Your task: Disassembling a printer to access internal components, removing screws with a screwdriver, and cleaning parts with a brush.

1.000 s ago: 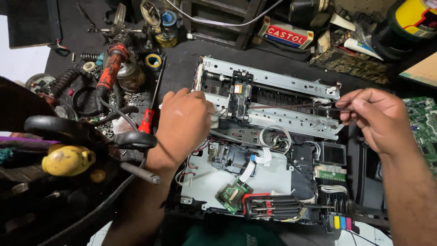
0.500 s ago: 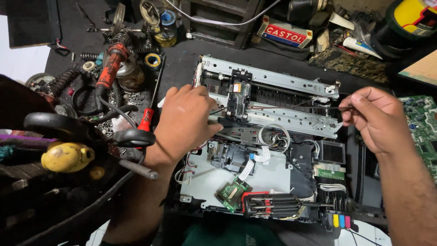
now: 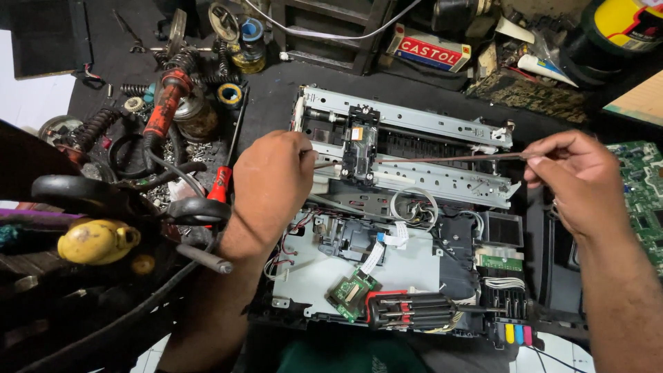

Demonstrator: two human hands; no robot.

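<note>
An opened printer chassis (image 3: 387,276) fills the middle of the frame on a dark, cluttered workbench (image 3: 276,90), its grey metal carriage rail (image 3: 414,123) running across the upper centre; at the far right edge lies a green circuit board (image 3: 639,186), and at the upper left sits a heap of springs and tools, among them a red-handled screwdriver (image 3: 219,185); the black print carriage (image 3: 359,145) sits on the rail left of centre. A thin dark strip (image 3: 449,159) stretches level across the chassis, passing through the carriage; the right hand (image 3: 580,183), at the right of the frame, pinches its end between thumb and fingertips; the left hand (image 3: 271,181), left of centre, is closed over the other end beside the carriage, though its fingertips are hidden, so I cannot tell just how it grips. The strip looks taut and delicate; a hard or uneven pull could kink, smudge or snap it, or tear it from its anchor; it could also snag in the carriage slot.
</note>
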